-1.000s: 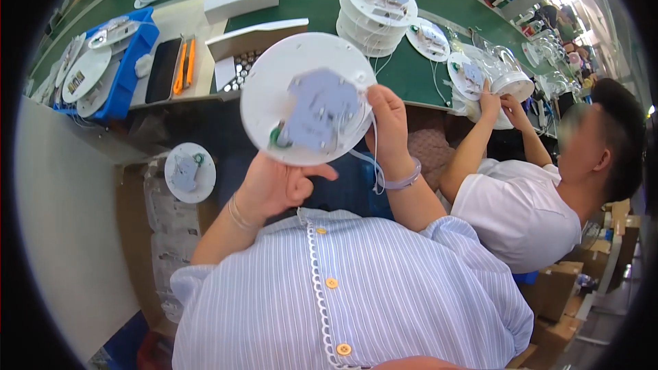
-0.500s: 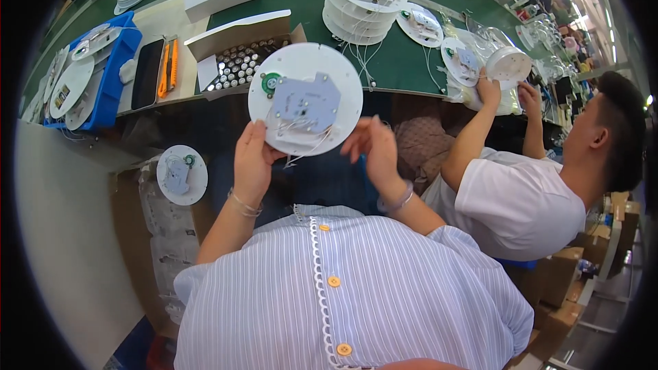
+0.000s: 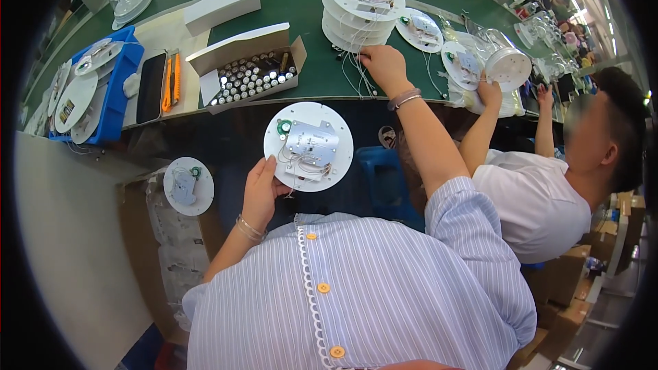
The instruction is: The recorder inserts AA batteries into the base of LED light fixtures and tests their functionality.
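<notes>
A round white disc (image 3: pixel 341 173), with a silver-grey board, a green round part and thin wires on its face, is gripped at its lower left rim by my left hand (image 3: pixel 260 188). It is held in front of my body, below the table edge. My right hand (image 3: pixel 385 68) reaches over the table to the lower edge of a stack of white discs (image 3: pixel 360 10). Its fingers are bent together beside thin white wires (image 3: pixel 356 75) that hang from the stack; what they pinch is hidden.
An open box of batteries (image 3: pixel 253 82), a white carton (image 3: pixel 223 8), orange cutters (image 3: pixel 171 82), a black phone (image 3: pixel 151 89) and a blue bin (image 3: pixel 123 82) of discs line the table. Another disc (image 3: pixel 188 186) rests over a carton at lower left. A co-worker (image 3: pixel 521 199) handles discs at right.
My right hand has left the area beside the held disc and reached up to the stack. The disc in my left hand has moved lower and tilted.
</notes>
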`<state>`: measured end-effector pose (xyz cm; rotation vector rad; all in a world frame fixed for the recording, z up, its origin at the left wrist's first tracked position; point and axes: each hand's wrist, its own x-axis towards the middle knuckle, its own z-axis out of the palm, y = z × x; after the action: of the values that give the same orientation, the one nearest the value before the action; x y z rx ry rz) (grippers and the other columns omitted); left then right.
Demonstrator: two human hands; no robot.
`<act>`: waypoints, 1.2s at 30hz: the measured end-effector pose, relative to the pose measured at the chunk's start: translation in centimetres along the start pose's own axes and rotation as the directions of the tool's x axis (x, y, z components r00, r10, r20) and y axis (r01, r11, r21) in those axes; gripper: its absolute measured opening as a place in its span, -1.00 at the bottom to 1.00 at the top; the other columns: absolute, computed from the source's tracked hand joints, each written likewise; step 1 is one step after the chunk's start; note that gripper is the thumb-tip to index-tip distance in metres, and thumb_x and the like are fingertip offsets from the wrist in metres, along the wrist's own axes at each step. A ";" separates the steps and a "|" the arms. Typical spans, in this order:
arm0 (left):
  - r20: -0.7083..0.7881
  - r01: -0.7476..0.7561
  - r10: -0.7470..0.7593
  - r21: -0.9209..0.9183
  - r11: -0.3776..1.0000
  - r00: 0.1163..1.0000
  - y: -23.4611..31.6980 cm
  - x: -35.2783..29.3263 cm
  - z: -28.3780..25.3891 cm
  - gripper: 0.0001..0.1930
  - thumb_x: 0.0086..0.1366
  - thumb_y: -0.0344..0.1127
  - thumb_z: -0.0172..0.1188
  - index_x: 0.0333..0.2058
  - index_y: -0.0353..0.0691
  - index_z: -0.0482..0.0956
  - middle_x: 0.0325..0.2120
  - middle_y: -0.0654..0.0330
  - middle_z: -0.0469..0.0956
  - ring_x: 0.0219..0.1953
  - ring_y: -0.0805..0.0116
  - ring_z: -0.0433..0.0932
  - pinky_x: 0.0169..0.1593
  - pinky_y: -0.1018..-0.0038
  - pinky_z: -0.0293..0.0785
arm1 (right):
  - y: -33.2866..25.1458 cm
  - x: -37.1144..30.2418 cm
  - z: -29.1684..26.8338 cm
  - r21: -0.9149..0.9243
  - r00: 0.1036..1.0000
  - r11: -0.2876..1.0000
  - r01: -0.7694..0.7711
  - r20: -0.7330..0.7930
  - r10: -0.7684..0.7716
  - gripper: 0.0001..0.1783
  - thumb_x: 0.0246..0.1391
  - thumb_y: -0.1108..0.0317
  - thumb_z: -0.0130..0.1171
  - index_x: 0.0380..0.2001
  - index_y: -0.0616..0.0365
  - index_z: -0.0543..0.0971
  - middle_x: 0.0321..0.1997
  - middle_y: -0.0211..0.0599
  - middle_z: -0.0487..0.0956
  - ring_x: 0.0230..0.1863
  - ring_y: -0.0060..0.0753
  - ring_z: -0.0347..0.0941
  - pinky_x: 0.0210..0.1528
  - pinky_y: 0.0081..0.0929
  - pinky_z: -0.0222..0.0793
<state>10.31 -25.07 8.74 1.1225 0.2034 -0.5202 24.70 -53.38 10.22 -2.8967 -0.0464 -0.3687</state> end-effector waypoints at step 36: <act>-0.044 0.043 -0.045 -0.051 0.998 0.998 1.0 0.3 0.7 -0.72 0.24 -0.20 -0.24 -0.29 -0.29 0.33 -0.41 0.15 0.48 -0.46 0.44 0.49 -0.46 0.60 0.43 | 3.2 7.0 3.9 0.002 0.983 0.994 -0.107 -0.149 0.106 -0.79 -0.14 0.21 -0.03 -0.59 0.10 0.49 -0.58 -0.16 0.48 -0.49 -0.10 0.41 -0.47 -0.26 0.31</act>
<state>10.99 -25.46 9.80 1.0838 0.2800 -0.5267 32.59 -55.66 7.65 -2.8529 0.1336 -0.5640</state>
